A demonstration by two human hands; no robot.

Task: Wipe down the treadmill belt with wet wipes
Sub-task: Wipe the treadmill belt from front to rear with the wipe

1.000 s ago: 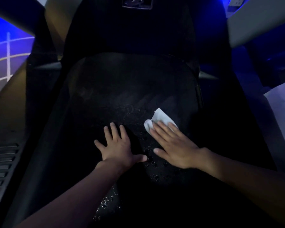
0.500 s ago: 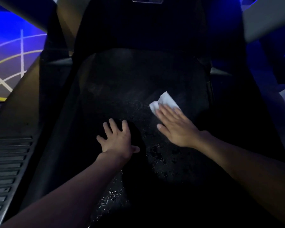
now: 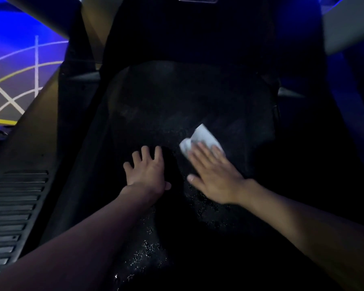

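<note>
Ribbed side rail (image 3: pixel 15 206) at far left, beside the dark belt (image 3: pixel 177 101), whose near part shows wet droplets. Left hand (image 3: pixel 147 171): flat on the belt, fingers spread, holding nothing. Right hand (image 3: pixel 212 175): just beside it, fingers straight, pressing a white wipe (image 3: pixel 200 137) onto the belt; the wipe's far end shows beyond the fingertips.

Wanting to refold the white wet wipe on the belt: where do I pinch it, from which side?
Probably the far corner of the crumpled white wet wipe, coming from the far side: it sticks out uncovered past the right hand, which pins the rest flat to the black treadmill belt.
</note>
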